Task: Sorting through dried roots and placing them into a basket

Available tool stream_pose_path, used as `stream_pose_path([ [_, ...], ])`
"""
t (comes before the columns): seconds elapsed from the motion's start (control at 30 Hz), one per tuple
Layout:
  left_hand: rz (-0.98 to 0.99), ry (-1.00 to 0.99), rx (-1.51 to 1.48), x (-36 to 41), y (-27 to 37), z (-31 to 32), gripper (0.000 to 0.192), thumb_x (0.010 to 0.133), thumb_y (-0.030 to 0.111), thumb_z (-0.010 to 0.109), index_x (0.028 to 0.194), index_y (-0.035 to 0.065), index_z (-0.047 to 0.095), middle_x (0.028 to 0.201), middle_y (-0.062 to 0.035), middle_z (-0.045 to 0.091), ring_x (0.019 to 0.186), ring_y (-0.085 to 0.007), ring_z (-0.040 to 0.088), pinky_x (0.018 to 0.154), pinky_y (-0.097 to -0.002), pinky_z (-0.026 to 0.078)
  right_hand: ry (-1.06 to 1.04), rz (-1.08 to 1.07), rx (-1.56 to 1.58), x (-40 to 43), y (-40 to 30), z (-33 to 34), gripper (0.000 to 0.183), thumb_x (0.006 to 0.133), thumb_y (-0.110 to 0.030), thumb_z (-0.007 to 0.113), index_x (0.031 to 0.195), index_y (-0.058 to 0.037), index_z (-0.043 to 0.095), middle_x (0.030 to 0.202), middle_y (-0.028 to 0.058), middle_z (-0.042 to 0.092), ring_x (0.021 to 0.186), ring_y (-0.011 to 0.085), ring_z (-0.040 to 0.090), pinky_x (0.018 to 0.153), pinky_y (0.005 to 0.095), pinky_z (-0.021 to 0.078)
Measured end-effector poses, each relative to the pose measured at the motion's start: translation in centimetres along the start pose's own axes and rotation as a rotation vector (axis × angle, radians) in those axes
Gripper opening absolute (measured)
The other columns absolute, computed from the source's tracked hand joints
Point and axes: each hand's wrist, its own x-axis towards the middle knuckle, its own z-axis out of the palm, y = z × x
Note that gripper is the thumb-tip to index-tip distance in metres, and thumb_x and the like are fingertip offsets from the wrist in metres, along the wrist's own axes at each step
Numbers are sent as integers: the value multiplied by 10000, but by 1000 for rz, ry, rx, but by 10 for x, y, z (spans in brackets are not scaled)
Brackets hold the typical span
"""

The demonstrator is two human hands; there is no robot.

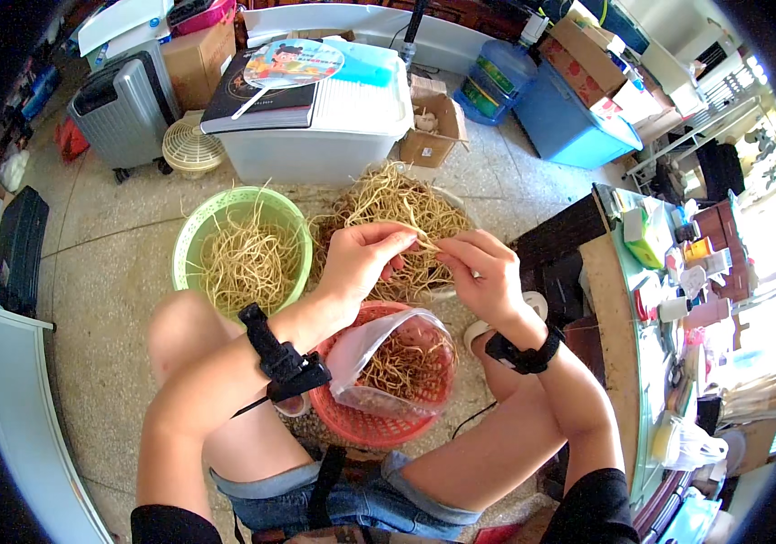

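Between my two hands a pale, thin root [422,239] is pinched, above a large heap of similar roots [395,197] on the floor. My left hand [371,255] grips it between thumb and fingers; my right hand [483,268] pinches the other side. A green plastic basket [184,234] at the left contains a tangle of pale roots [248,262]. Close in front of me sits a red plastic basket [374,425]. Inside it a clear plastic bag [354,357] lies partly around browner, thin root pieces [398,367].
Behind the heap stands a lidded storage box [286,156] bearing a book and a hand fan [296,62]. A cardboard box [429,136] and a water bottle [497,81] are farther right. A cluttered table [639,340] borders my right side; a grey suitcase [119,109] stands far left.
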Motion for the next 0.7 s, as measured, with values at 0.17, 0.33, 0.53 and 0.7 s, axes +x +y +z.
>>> stream_pose_path([
  [0.17, -3, -22, -14, 3, 0, -1, 108, 820, 167, 590, 841, 69, 631, 722, 29, 593, 580, -39, 483, 522, -181, 372, -19, -20, 22, -1, 0, 0, 168, 695, 40, 632, 857, 0, 636, 777, 113, 600, 640, 228, 578, 558, 277, 458],
  [0.33, 173, -38, 87, 5, -6, -2, 94, 814, 168, 580, 776, 86, 608, 691, 31, 572, 553, -35, 471, 485, -172, 350, -103, 151, 187, -2, -4, -1, 110, 732, 1, 612, 842, 5, 623, 751, 124, 601, 652, 251, 593, 584, 305, 472],
  [0.53, 145, 62, 123, 2, 7, -2, 99, 816, 147, 587, 788, 56, 612, 709, 19, 589, 544, -15, 466, 448, -174, 353, -83, 532, 451, -7, 6, -2, 102, 833, -30, 555, 882, 46, 602, 728, 26, 585, 563, 57, 507, 496, 196, 411],
  [0.7, 416, 97, 358, 11, -1, -7, 171, 806, 179, 626, 883, 27, 642, 711, 4, 608, 554, -24, 501, 477, -181, 400, -19, 358, 265, -5, 6, -4, 113, 727, -9, 629, 839, 4, 636, 699, 98, 593, 578, 169, 565, 527, 255, 437],
])
